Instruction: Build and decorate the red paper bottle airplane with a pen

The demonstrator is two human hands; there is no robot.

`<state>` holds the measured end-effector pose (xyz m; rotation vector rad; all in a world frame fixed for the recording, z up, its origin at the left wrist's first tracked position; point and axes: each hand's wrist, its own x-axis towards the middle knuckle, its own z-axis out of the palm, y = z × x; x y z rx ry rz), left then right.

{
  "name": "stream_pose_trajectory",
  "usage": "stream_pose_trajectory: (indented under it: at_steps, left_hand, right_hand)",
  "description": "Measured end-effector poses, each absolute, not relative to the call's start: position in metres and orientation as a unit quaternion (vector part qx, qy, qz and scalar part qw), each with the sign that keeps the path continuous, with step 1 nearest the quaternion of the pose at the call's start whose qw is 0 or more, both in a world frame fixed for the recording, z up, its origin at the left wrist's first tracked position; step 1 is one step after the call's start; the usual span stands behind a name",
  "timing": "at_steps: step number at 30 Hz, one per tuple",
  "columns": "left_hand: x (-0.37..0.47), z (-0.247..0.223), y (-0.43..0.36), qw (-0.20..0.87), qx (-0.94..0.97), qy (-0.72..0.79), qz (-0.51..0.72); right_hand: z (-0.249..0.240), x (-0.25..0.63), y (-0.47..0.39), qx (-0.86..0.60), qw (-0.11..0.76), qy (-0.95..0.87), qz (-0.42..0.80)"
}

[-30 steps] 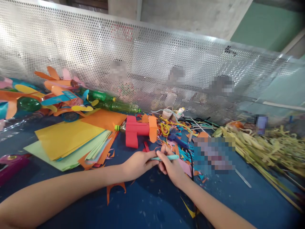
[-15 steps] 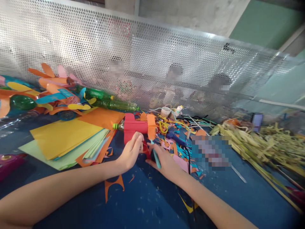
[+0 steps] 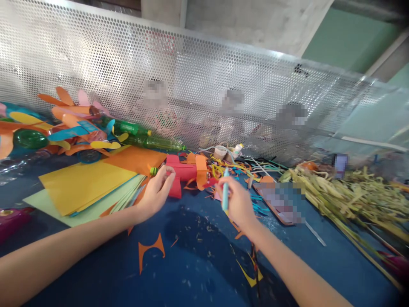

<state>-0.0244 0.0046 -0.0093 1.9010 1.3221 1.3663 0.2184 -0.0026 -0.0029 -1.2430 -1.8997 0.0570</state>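
Observation:
A bottle wrapped in red paper (image 3: pixel 185 171) lies across the blue table, with a yellow-green cap (image 3: pixel 154 171) at its left end and an orange paper band (image 3: pixel 201 172) at its right. My left hand (image 3: pixel 158 191) is at the cap end, its fingers bent over the bottle's neck; whether they grip it is unclear. My right hand (image 3: pixel 238 202) is closed around a light blue pen-like tool (image 3: pixel 226 189), held upright to the right of the bottle. A bit of red paper (image 3: pixel 211 182) shows at its fingertips.
Stacked coloured paper (image 3: pixel 86 183) and paper-and-bottle models (image 3: pixel 76 132) lie left. Paper scraps, a phone (image 3: pixel 277 202) and dry husks (image 3: pixel 351 192) are on the right. A perforated metal screen (image 3: pixel 198 85) stands behind, with blurred people beyond. A pink tool (image 3: pixel 12 221) lies far left.
My hands have moved apart: the left toward the bottle's cap, the right to the right with the blue tool. The red-wrapped bottle is less covered.

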Motion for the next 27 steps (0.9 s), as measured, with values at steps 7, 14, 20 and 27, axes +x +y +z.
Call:
stream_pose_trajectory:
  at_steps: [7, 14, 20, 27]
  left_hand:
    - [-0.044, -0.019, 0.027, 0.189, 0.69, 0.547, 0.434]
    - [-0.046, -0.016, 0.029, 0.176, 0.713, 0.562, 0.38]
    - [-0.046, -0.023, 0.032, 0.194, 0.718, 0.558, 0.369]
    - [-0.051, -0.016, 0.037, 0.117, 0.723, 0.585, 0.348]
  right_hand:
    - [0.03, 0.273, 0.081, -0.631, 0.361, -0.681, -0.088]
    - [0.011, 0.222, 0.05, -0.537, 0.482, -0.692, 0.012]
    - [-0.012, 0.16, 0.002, -0.418, 0.347, -0.834, 0.097]
    - [-0.027, 0.151, 0.013, -0.446, 0.34, -0.801, 0.209]
